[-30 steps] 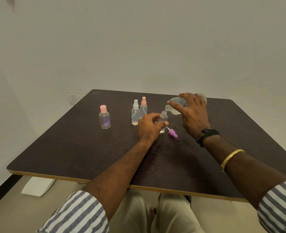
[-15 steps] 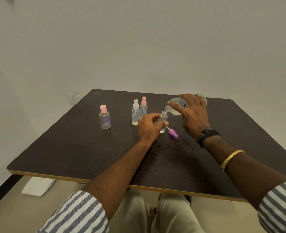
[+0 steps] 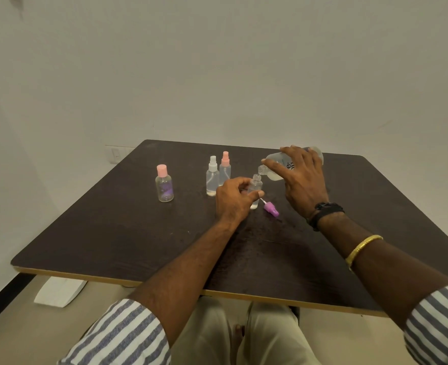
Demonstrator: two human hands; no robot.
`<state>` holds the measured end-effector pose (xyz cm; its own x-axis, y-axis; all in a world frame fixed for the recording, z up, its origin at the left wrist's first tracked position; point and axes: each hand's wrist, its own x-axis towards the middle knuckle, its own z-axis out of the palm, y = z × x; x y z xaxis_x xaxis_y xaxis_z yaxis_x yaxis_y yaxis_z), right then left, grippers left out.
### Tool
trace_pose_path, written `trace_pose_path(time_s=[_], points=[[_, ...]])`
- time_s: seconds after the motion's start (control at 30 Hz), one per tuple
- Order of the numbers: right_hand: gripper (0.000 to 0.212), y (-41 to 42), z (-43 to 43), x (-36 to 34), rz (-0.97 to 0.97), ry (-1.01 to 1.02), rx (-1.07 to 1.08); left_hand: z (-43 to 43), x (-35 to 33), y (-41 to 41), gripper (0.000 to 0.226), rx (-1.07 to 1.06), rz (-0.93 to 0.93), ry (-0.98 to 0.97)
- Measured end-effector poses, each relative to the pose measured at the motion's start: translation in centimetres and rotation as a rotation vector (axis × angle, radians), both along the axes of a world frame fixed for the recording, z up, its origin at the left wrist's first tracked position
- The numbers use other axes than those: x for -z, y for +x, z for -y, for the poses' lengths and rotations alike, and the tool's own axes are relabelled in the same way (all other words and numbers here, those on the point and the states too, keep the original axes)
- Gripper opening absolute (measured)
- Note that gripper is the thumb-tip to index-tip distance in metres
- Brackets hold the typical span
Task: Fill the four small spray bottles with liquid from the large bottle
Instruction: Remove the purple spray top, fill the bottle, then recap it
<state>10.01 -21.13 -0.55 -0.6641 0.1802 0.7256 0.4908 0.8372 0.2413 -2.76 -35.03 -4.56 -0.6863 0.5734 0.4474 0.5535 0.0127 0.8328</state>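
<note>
Now the right hand (image 3: 304,188) holds the big bottle (image 3: 273,176) tipped (neck down) over the small bottle (image 3: 256,185), which the left hand (image 3: 232,200) pinches.

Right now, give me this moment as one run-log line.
step: fill | left hand: holds uncapped small bottle upright | right hand: tilts large bottle, mouth over it | purple spray cap: lying on table

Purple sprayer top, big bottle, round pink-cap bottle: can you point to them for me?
purple sprayer top (image 3: 271,209): head view, on its purple collar.
big bottle (image 3: 275,176): head view, on its lower side near the neck.
round pink-cap bottle (image 3: 164,187): head view, on its clear belly.
</note>
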Motion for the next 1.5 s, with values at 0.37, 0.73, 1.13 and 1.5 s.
trace_pose_path(time_s=[0.37,0.73,1.13,1.5], points=[[0.078,0.00,-0.03,-0.11,0.000,0.005,-0.002,-0.10,-0.06,-0.04,0.042,0.006,-0.007,0.002],[0.078,0.01,0.00,0.15,0.008,-0.008,-0.013,0.04,-0.03,-0.04,0.040,0.014,0.002,0.013],[0.072,0.19,0.13,0.26,-0.002,-0.053,-0.057,-0.19,0.17,-0.10,0.039,0.021,0.018,0.016],[0.075,0.27,-0.17,0.24,-0.054,-0.387,-0.104,-0.43,0.37,-0.36,0.040,0.011,0.047,0.016]])
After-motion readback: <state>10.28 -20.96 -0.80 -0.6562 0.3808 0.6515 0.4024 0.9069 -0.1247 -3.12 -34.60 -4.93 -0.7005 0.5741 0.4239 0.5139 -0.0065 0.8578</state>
